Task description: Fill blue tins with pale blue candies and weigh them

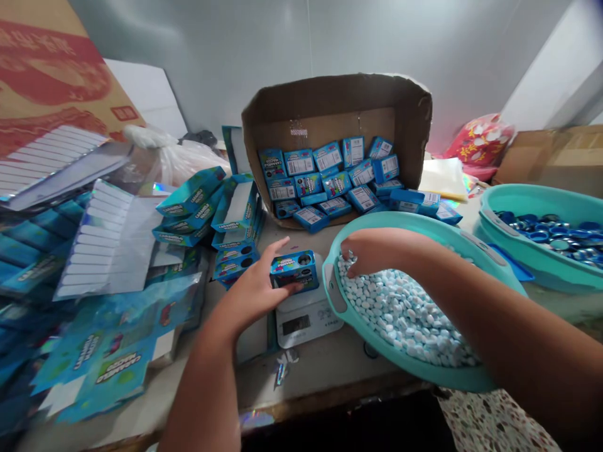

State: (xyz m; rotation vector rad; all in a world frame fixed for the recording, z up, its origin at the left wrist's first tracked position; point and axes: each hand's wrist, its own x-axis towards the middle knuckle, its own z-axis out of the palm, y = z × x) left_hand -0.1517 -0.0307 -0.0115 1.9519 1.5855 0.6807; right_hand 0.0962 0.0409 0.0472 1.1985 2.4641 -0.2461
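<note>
My left hand [257,279] is closed around a small blue candy box [294,271] with a round dark hole near one end. Thumb and fingers grip its left side, the index finger sticking up. Beneath the box is a white kitchen scale [311,323] with a dark display. My right hand [355,251] reaches into a turquoise basin [414,220] full of small white and pale-blue candies [400,314]. Its curled fingers close on some candies by the basin's left rim; the fingertips are partly hidden among them.
Behind the scale, a cardboard carton [325,122] lies on its side, holding many blue boxes. Stacked open boxes [235,213] and flat printed card [113,358] cover the left. At right stands another turquoise basin [556,194] with shiny blue pieces. A wrapper scrap [281,370] lies near the front edge.
</note>
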